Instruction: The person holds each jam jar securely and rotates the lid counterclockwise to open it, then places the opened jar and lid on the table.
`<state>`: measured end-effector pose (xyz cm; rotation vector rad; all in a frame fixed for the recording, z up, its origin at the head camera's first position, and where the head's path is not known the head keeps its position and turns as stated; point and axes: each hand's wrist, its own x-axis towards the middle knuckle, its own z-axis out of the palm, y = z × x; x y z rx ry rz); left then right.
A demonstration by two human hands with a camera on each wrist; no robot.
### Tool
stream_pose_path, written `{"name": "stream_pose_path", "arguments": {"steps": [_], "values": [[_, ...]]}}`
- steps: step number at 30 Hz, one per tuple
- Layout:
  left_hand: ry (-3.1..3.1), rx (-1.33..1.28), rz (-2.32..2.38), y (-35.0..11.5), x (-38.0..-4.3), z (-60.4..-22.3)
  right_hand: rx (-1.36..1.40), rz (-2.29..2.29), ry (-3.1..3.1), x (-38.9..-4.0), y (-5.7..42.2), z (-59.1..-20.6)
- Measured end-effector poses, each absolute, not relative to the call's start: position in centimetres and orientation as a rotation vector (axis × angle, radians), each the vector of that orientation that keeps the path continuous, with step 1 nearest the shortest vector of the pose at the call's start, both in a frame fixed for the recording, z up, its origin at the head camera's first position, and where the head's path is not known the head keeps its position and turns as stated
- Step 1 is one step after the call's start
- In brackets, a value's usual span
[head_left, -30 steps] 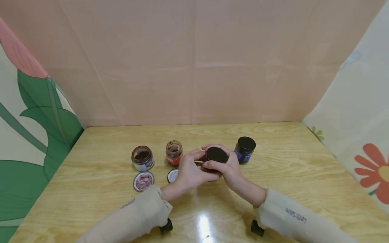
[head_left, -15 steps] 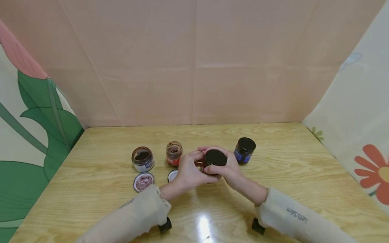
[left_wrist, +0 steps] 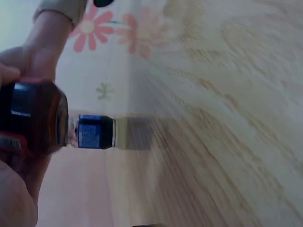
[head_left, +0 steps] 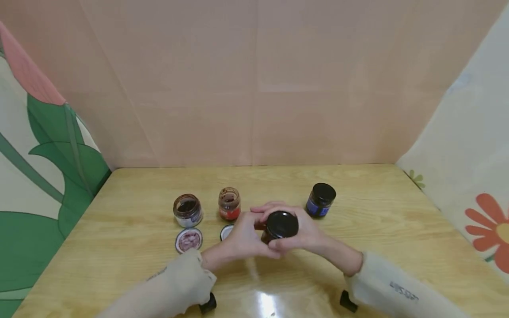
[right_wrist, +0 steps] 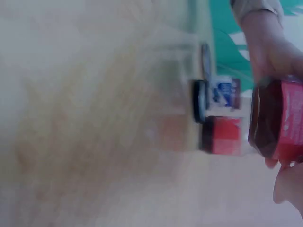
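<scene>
Both hands hold one dark glass jar (head_left: 281,225) with a black lid, above the wooden table. In the right wrist view a red label (right_wrist: 291,120) shows on this jar. My left hand (head_left: 247,236) grips it from the left side. My right hand (head_left: 304,229) curls round it from the right, with the thumb along its near side just under the lid. In the left wrist view the jar's base (left_wrist: 59,118) hangs clear of the tabletop. The fingers on its far side are partly hidden.
A lidded jar with a blue label (head_left: 319,201) stands behind on the right. To the left stand an open jar with a pale label (head_left: 188,216) and an open red-labelled jar (head_left: 229,207). Before them lie a stained lid (head_left: 188,240) and a white-lined lid (head_left: 226,232), partly covered.
Both hands have brought the dark jar nearer to the body. More of its side now shows below the lid. The other jars and lids stay in place.
</scene>
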<state>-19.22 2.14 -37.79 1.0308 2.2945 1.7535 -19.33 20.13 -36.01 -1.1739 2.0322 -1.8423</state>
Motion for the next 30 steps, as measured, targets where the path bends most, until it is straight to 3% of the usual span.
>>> {"name": "stream_pose_path", "arguments": {"steps": [12, 20, 30], "values": [[2.659, 0.848, 1.739, 2.4, -19.1, -37.9, -0.775, -1.908, 2.264, -18.7, 19.4, -37.0], [2.777, 0.661, 1.659, 2.6, -18.9, -37.9, -0.321, -1.911, 2.616, -17.2, 18.1, -36.4], [2.938, 0.657, 1.574, 2.8, -19.0, -37.9, -0.093, -1.902, 2.783, -16.8, 17.7, -36.0]]}}
